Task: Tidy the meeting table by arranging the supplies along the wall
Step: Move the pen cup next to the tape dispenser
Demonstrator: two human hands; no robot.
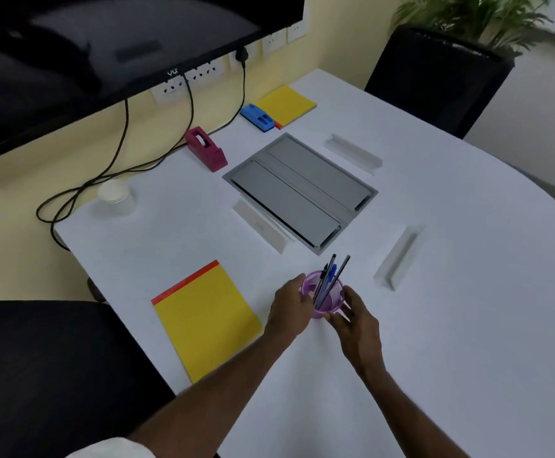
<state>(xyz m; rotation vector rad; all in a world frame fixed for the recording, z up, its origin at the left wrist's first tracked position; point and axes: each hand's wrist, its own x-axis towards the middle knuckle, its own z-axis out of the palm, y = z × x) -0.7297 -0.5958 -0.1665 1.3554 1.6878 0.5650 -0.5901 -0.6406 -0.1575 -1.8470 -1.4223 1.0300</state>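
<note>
Your left hand (290, 307) and right hand (357, 322) each curl round the purple pen cup (327, 300), mid-table (451, 325) and well apart from the wall (18, 200), likely steadying its loose pens (331, 276) for carrying.

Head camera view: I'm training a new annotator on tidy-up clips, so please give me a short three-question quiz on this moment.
1. True or false: the left hand and the right hand both grip the purple pen cup.
2. What lies against the far yellow notepad? A) blue eraser B) tape dispenser C) paper cups
3. How many white card holders lie around the grey hatch?

Key: 1 true; 2 A; 3 three.
</note>
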